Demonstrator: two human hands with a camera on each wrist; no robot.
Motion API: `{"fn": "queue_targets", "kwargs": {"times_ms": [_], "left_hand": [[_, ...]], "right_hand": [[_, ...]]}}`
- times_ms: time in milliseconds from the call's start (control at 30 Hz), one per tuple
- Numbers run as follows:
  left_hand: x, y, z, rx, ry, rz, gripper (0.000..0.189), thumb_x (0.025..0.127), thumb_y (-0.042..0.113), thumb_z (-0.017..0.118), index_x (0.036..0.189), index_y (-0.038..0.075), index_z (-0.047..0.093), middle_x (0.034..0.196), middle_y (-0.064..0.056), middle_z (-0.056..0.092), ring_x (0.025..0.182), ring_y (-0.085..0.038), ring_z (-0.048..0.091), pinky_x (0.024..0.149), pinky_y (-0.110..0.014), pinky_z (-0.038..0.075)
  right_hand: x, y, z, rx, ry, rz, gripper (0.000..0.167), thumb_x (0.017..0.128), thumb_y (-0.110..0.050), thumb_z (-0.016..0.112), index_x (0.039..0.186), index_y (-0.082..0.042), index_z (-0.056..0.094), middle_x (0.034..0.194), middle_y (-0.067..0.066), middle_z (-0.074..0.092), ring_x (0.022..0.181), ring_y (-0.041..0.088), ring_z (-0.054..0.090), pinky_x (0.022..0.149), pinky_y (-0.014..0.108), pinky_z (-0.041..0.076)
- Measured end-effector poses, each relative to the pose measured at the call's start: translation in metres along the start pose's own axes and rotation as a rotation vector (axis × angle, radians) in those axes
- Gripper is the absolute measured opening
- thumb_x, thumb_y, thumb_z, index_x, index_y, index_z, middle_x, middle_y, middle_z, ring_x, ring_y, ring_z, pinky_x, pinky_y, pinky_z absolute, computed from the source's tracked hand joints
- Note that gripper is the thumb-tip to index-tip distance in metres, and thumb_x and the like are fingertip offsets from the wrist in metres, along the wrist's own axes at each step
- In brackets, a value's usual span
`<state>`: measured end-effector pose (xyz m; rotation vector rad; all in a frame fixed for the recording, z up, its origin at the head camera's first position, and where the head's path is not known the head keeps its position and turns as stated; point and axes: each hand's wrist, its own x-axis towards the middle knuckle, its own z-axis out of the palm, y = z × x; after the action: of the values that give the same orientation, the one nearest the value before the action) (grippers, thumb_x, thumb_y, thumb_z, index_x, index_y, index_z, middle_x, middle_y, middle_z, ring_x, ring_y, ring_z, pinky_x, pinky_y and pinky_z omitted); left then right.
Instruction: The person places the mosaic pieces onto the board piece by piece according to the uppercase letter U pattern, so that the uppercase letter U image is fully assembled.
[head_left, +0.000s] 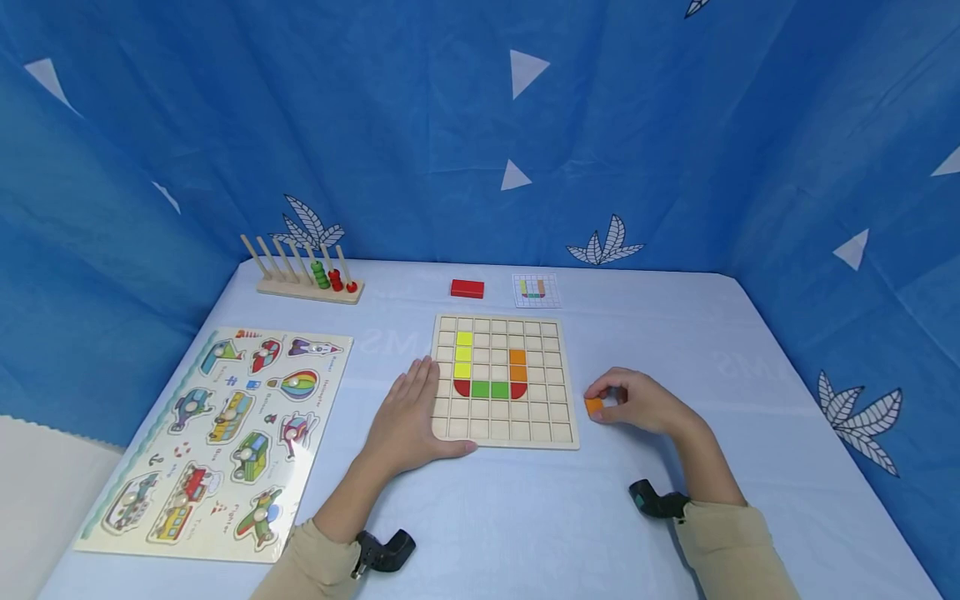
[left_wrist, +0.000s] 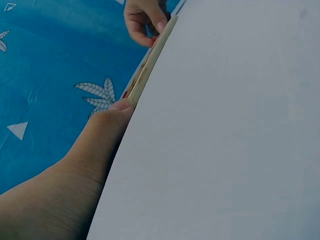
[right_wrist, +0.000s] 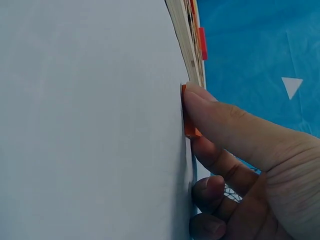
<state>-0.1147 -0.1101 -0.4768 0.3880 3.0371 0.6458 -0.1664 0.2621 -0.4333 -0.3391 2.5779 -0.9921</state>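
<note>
A wooden grid board lies mid-table, with yellow squares up its left, green squares and red rounded corner pieces below, and orange squares on the right. My left hand lies flat along the board's left side, thumb stretched along the near edge; in the left wrist view that thumb touches the board's edge. Right of the board, my right hand pinches an orange block between thumb and fingers. The right wrist view shows this orange block close over the table.
Behind the board sit a red block and a pattern card with the same U shape. A bead counting stand is at the back left. A vehicle puzzle board covers the left of the table; blue cloth hangs behind.
</note>
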Motion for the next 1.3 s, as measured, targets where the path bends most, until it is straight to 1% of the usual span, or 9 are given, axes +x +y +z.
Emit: {"fn": "queue_targets", "kwargs": {"times_ms": [167,333,500,667,833,967,1067,1300], "left_hand": [[0.000,0.001,-0.001,-0.006,-0.004,-0.003,0.132,0.066,0.084,0.063,0.159,0.004,0.014,0.168,-0.009,0.011,0.156,-0.025,0.008,0.126,-0.047,0.014],[-0.001,0.001,-0.001,-0.008,-0.006,-0.003,0.132,0.066,0.084,0.064,0.159,0.004,0.013,0.168,-0.009,0.010,0.156,-0.025,0.008,0.126,-0.047,0.013],[-0.001,0.000,-0.002,-0.011,-0.008,-0.005,0.132,0.066,0.084,0.063,0.159,0.005,0.013,0.168,-0.009,0.010,0.157,-0.025,0.008,0.126,-0.046,0.014],[-0.001,0.000,-0.001,-0.006,-0.007,-0.007,0.133,0.066,0.085,0.063,0.159,0.005,0.013,0.168,-0.009,0.010,0.157,-0.024,0.007,0.126,-0.046,0.014],[-0.001,0.000,-0.001,-0.012,-0.006,-0.004,0.132,0.066,0.084,0.063,0.159,0.004,0.013,0.168,-0.009,0.011,0.156,-0.024,0.007,0.126,-0.046,0.014],[-0.001,0.000,-0.002,-0.012,-0.005,-0.002,0.132,0.066,0.084,0.064,0.159,0.004,0.013,0.168,-0.009,0.011,0.156,-0.024,0.007,0.126,-0.046,0.014],[-0.001,0.000,-0.002,-0.009,-0.004,-0.004,0.132,0.066,0.083,0.064,0.159,0.004,0.013,0.168,-0.009,0.011,0.156,-0.024,0.007,0.126,-0.046,0.013],[-0.001,0.001,-0.002,-0.014,-0.012,-0.012,0.133,0.066,0.084,0.064,0.159,0.005,0.013,0.168,-0.009,0.011,0.157,-0.024,0.007,0.126,-0.046,0.013]], "right_hand": [[0.001,-0.002,0.000,0.013,0.007,-0.005,0.022,0.079,-0.013,0.083,0.096,-0.017,0.069,0.093,0.004,0.062,0.087,0.024,0.050,0.071,0.032,0.043],[0.004,-0.001,-0.001,0.015,0.032,-0.009,0.019,0.081,-0.010,0.080,0.094,-0.016,0.067,0.090,0.004,0.062,0.085,0.024,0.051,0.072,0.032,0.042],[0.008,0.000,-0.002,0.017,0.070,-0.014,0.013,0.087,-0.013,0.075,0.097,-0.016,0.067,0.092,0.004,0.064,0.083,0.023,0.052,0.071,0.030,0.043],[0.014,-0.003,-0.006,0.021,0.122,-0.015,0.014,0.090,-0.017,0.072,0.103,-0.015,0.067,0.096,0.004,0.065,0.085,0.023,0.052,0.072,0.031,0.044],[0.025,-0.011,-0.011,0.035,0.152,-0.016,0.016,0.092,-0.016,0.070,0.107,-0.012,0.066,0.102,0.007,0.066,0.090,0.025,0.053,0.077,0.034,0.045],[0.035,-0.021,-0.014,0.037,0.172,0.013,0.018,0.093,-0.019,0.070,0.109,-0.012,0.065,0.106,0.008,0.066,0.095,0.025,0.053,0.078,0.034,0.045],[0.042,-0.029,-0.015,0.049,0.178,0.038,0.020,0.093,-0.021,0.069,0.110,-0.013,0.065,0.108,0.008,0.065,0.096,0.026,0.052,0.078,0.034,0.045],[0.058,-0.046,-0.020,0.063,0.177,0.043,0.020,0.094,-0.021,0.068,0.111,-0.013,0.064,0.110,0.009,0.064,0.099,0.027,0.050,0.080,0.036,0.044]]}}
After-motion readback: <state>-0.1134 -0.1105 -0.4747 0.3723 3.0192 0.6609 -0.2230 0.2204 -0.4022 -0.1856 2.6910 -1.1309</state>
